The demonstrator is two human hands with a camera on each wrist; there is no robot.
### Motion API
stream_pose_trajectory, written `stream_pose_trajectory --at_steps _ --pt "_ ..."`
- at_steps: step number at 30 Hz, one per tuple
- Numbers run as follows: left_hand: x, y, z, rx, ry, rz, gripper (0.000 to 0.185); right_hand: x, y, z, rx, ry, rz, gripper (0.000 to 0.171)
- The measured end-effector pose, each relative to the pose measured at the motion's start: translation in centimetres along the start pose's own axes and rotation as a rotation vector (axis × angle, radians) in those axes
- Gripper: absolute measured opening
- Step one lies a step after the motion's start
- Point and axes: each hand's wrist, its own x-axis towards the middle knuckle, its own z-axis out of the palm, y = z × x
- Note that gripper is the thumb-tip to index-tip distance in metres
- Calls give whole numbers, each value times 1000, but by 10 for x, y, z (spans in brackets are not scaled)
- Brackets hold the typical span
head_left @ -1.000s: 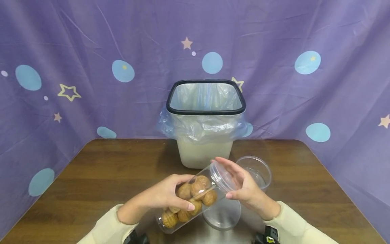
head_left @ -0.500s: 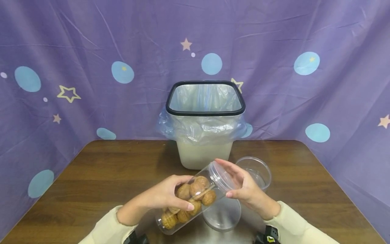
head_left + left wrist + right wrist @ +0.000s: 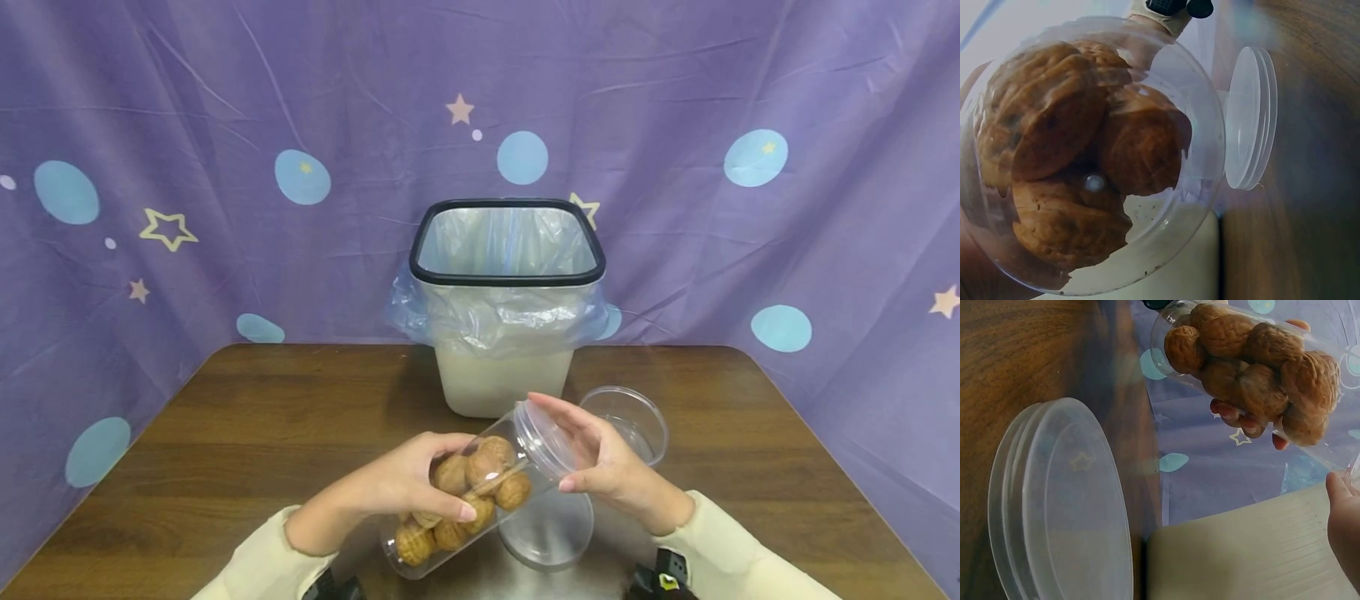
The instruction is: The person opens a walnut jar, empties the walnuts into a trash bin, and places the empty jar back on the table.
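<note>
My left hand grips a clear plastic jar round its middle, thumb on the near side. Several walnuts lie inside, towards the jar's bottom end. The jar slants up to the right, its base facing the left wrist camera. At the upper end my right hand holds the clear lid between thumb and fingers, with the lid at the jar's mouth. Below the jar, a second round clear lid lies on the table; it looms large in the right wrist view, where this loose lid shows its ridged rim.
A clear round container stands open on the table behind my right hand. Farther back is a white bin with a black rim and a bluish plastic liner. Behind the wooden table hangs a purple patterned curtain.
</note>
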Motion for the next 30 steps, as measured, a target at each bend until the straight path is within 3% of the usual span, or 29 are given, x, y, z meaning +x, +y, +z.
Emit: stream_pose_trajectory --at_steps 5,11,14,19,23,30 --pt "0 -3 -1 3 13 5 50 1 0 -1 -7 -6 9 82" --pt "1 -6 -4 96 88 0 53 2 1 3 -17 29 -16 86" --pt "1 -8 -4 152 125 -19 55 2 -1 10 -60 106 5 84" --pt "1 -12 -3 262 176 -32 59 2 -9 25 -121 303 154 81" --pt "2 -13 -1 345 210 -54 63 4 -13 37 -91 435 244 83" --pt "2 -14 2 393 252 -112 67 3 -4 54 -39 582 290 83"
